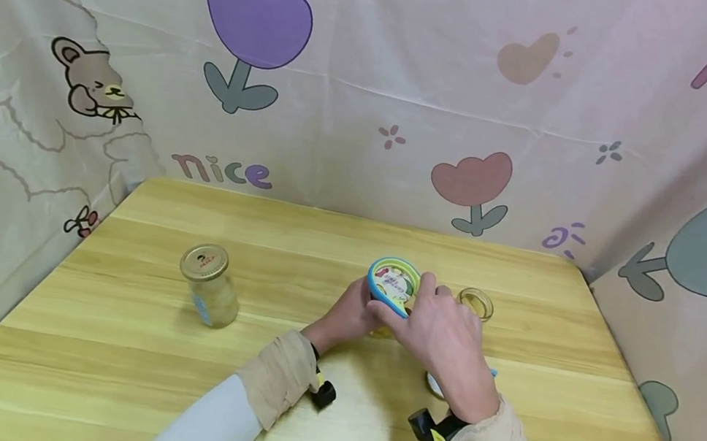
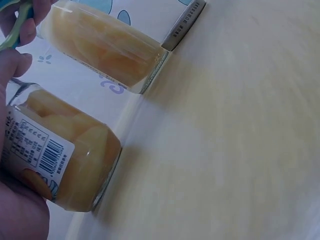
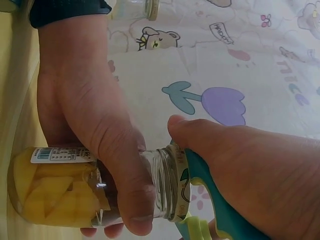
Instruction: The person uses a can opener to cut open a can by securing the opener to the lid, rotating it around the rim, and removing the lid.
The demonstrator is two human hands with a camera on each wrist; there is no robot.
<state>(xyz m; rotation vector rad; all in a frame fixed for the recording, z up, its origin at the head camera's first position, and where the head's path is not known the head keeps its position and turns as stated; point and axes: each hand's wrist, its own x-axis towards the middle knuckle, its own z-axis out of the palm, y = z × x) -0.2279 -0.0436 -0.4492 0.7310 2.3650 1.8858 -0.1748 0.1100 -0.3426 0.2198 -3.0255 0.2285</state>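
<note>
My left hand (image 1: 348,315) grips a glass jar of yellow fruit pieces (image 3: 60,192) around its upper body; the base is at the tabletop. A white label with a barcode (image 2: 37,150) shows on its side. My right hand (image 1: 442,334) holds a blue and green jar opener (image 1: 373,273), with the thumb along its edge. The opener's loop surrounds the printed lid (image 1: 393,284), which sits on the jar's neck. In the right wrist view, the opener's teal handle (image 3: 210,200) lies within the right hand's grip.
A second fruit jar (image 2: 110,45), its open rim (image 1: 476,304) showing from above, stands right of my hands. A loose lid (image 1: 435,385) lies partly hidden under my right forearm. At the left stands a jar with a gold lid (image 1: 205,262). Patterned cloth (image 1: 355,103) hangs behind the table.
</note>
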